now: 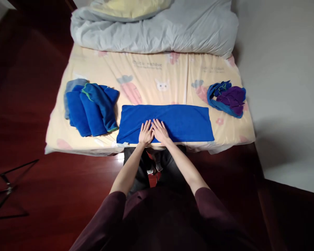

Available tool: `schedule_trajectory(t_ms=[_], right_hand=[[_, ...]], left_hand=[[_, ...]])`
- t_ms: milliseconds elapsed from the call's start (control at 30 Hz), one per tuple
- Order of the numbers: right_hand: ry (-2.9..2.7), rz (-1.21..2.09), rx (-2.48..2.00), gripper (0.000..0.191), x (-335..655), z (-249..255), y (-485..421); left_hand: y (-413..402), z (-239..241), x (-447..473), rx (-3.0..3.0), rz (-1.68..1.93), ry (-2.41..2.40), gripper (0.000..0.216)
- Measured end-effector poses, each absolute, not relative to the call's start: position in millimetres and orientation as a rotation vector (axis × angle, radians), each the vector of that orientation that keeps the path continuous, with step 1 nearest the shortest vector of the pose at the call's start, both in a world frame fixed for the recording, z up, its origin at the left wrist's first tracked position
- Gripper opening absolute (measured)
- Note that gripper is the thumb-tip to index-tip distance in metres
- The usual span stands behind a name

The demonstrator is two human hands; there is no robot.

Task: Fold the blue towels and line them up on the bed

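Observation:
A blue towel (188, 122) lies as a long flat rectangle along the front edge of the bed, with a small white tag at its near left corner. My left hand (146, 133) rests flat on it, left of the middle, fingers stretched out and pointing away from me. Right beside it, my right hand (160, 131) also presses flat on the cloth, the two hands touching or nearly so. Slight creases run through the towel around the left hand. Neither hand grips anything.
To the left lies a pile of folded blue and grey towels (91, 109). A crumpled heap of blue and purple cloths (229, 99) sits at the right. A rolled grey quilt (157, 35) spans the back of the bed (94, 66). Black stand legs (9, 190) stand on the floor.

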State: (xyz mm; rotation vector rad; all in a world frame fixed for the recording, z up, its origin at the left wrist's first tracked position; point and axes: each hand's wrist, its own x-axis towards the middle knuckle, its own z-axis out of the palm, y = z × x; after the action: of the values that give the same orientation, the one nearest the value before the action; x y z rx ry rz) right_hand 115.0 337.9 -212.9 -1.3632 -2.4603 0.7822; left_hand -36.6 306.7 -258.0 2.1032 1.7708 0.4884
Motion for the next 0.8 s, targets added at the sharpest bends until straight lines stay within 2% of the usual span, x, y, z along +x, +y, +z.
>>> schedule_trajectory(t_ms=[167, 433, 633, 800], right_hand=[[-2.453, 0.757, -1.403, 0.059, 114.7, -245.6, 331.0], [-2.434, 0.812, -1.425, 0.061, 134.4, -244.2, 340.7], [-2.265, 0.632, -1.809, 0.065, 247.4, -247.2, 359.6], [-2.082, 0.35, -2.129, 0.067, 361.1, -255.9, 365.9]], left_hand=[[303.3, -273.1, -38.3, 2.085, 0.524, 1.789, 0.063], [305.4, -272.4, -36.8, 2.001, 0.563, 1.922, 0.068], [305.1, -273.4, -44.3, 1.917, 0.605, 2.059, 0.069], [298.7, -272.8, -103.6, 1.845, 0.599, 2.234, 0.069]])
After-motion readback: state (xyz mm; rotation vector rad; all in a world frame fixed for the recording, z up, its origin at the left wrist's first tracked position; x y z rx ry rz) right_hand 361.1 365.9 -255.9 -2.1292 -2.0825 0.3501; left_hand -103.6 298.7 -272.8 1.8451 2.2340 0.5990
